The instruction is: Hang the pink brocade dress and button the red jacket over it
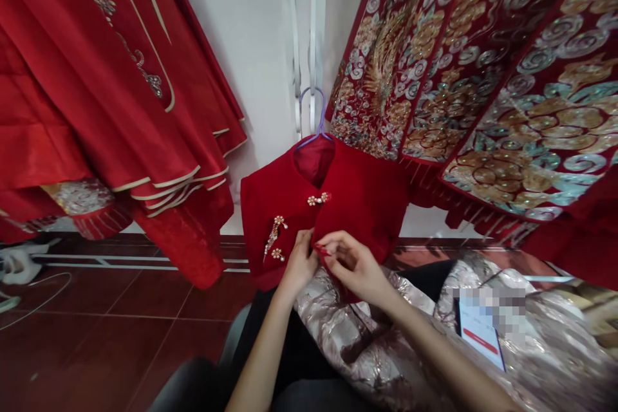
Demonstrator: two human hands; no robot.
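A red velvet jacket (367, 193) hangs in front of me on a purple hanger (321, 116). Near its neckline sits a gold and pearl frog fastener (318, 199), and a beaded flower ornament (276, 232) decorates the chest on the left. My left hand (304, 257) is closed on the jacket's front edge, below the fastener. Close beside it, my right hand (355, 264) pinches thumb and fingertips together at the same edge. Whatever lies between those right fingertips is too small to make out.
Shiny patterned fabric (347, 335) covers my lap, with a phone (480, 335) lying on it, screen lit. Plain red garments (145, 77) hang at left; embroidered ones (463, 77) hang at right. A white metal rail (159, 262) runs low above the tiled floor (120, 341).
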